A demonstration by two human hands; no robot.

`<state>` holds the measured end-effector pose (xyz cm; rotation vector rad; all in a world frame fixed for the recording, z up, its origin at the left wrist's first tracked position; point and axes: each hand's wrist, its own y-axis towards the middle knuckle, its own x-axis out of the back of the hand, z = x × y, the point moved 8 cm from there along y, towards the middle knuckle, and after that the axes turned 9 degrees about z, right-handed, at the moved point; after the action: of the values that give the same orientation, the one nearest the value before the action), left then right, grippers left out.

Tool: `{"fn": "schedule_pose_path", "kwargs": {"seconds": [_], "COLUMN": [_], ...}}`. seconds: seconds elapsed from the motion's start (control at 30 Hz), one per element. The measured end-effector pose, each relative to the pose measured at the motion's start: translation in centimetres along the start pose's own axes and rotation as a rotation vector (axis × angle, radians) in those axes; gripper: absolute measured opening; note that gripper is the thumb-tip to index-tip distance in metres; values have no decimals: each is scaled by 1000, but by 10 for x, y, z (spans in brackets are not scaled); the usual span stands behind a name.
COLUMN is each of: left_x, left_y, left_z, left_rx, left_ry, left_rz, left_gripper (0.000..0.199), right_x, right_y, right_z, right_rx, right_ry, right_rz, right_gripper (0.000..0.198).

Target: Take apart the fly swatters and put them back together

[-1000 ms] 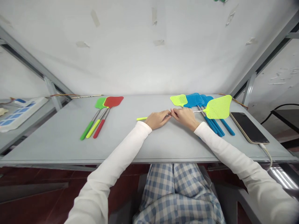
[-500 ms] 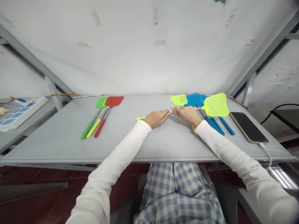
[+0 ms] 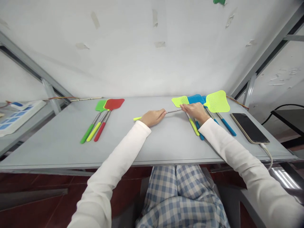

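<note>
A yellow-green fly swatter (image 3: pixel 217 102) with a metal rod stretches sideways between my two hands above the grey table. My left hand (image 3: pixel 152 118) is closed around it near the handle, whose yellow end sticks out to the left. Farther along, my right hand (image 3: pixel 195 112) grips the rod close to the mesh head. Bare rod shows between the hands. Beneath and behind my right hand lie several blue swatters (image 3: pixel 195 98) and another yellow-green swatter (image 3: pixel 180 101), partly hidden by my hand and sleeve.
At the left of the table (image 3: pixel 59 148) lie a green swatter (image 3: pixel 87 133), a red swatter (image 3: pixel 114 104) and a yellow-handled one (image 3: pixel 94 131). A phone (image 3: pixel 250 128) with a white cable sits at the right. A power strip (image 3: pixel 22 115) is at far left; metal posts flank the table.
My hands have moved apart, the left one leftward and the right one rightward relative to it. A longer stretch of metal rod shows between them.
</note>
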<state>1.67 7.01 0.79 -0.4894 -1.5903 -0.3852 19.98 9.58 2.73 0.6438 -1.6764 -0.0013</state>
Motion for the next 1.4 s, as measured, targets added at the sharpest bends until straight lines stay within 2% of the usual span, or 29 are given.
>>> {"fn": "schedule_pose_path", "kwargs": {"seconds": [0.2, 0.33, 0.43, 0.63, 0.87, 1.1, 1.17, 1.3, 1.4], "left_x": [21, 33, 36, 35, 31, 39, 40, 41, 41], "left_y": [-22, -36, -41, -43, -60, -105, -114, -118, -116], "left_z": [75, 111, 121, 125, 173, 210, 213, 213, 211], "left_rx": [195, 289, 335, 340, 683, 937, 967, 957, 951], "left_ry": [147, 214, 212, 149, 78, -19, -40, -72, -83], "left_rz": [-83, -184, -232, -240, -259, -489, -535, -570, -568], "left_gripper": [41, 42, 41, 40, 52, 44, 43, 42, 43], "right_x": [6, 12, 15, 12, 16, 18, 10, -5, 4], "right_y": [-4, -5, -4, -8, -17, -33, -37, -51, -58], "right_z": [-65, -83, -83, -89, -118, -165, -179, -199, -193], "right_rx": [-136, -222, -239, -239, -336, -449, -517, -769, -779], "right_ry": [-18, -22, -21, -15, 3, -24, 12, 179, 239], "right_rz": [-57, -25, 0, 5, -79, -270, -245, -148, -262], "right_gripper": [52, 56, 55, 55, 58, 47, 51, 77, 87]}}
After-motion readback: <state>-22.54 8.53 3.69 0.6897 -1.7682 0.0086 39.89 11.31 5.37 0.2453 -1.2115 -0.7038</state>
